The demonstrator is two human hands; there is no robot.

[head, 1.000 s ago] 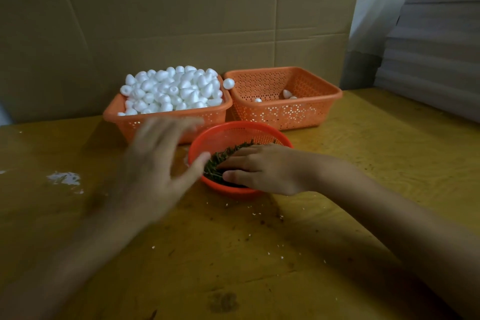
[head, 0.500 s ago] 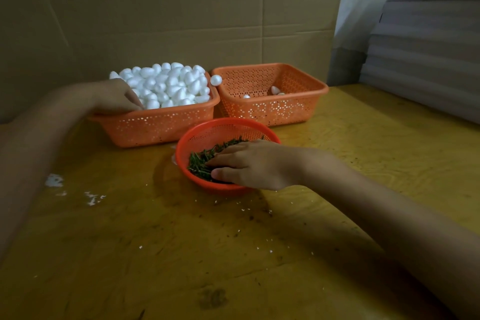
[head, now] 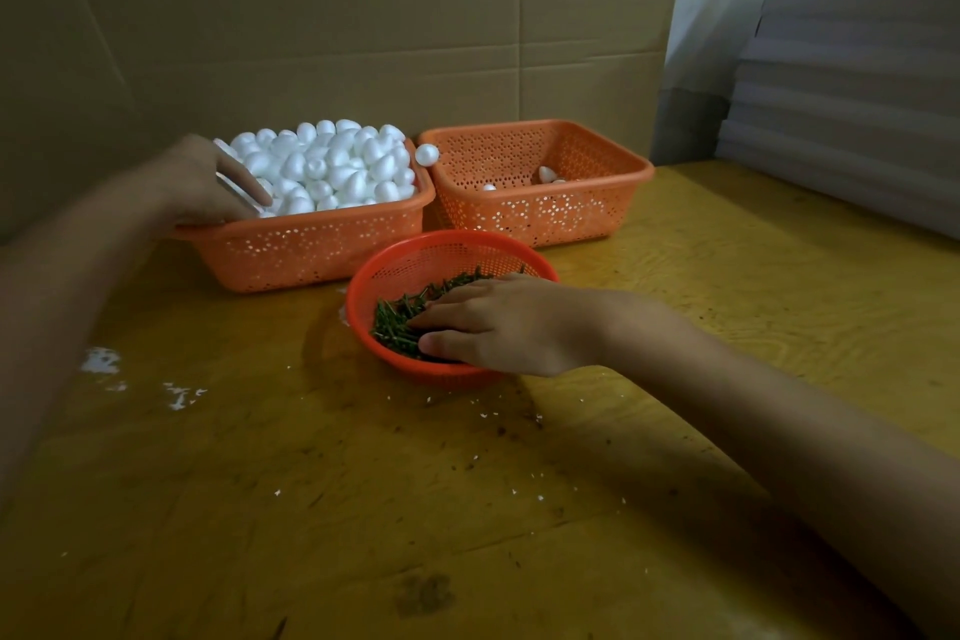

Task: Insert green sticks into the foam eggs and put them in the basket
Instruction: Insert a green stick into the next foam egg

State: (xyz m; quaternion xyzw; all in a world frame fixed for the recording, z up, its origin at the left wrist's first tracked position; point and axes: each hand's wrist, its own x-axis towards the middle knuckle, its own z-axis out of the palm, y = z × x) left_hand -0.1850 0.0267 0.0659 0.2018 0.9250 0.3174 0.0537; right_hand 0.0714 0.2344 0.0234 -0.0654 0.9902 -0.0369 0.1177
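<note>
Heaped foam eggs (head: 332, 166) could be knocked out by the curled left hand (head: 208, 182), hold unclear, while green sticks (head: 400, 322) are pressed by the flat right hand (head: 498, 327).

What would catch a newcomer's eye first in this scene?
A heap of white foam eggs fills the orange basket at back left, where the left hand reaches in. In front, the right hand rests on green sticks in a round red basket.

right hand (head: 506, 325) among green sticks (head: 396, 323)
</note>
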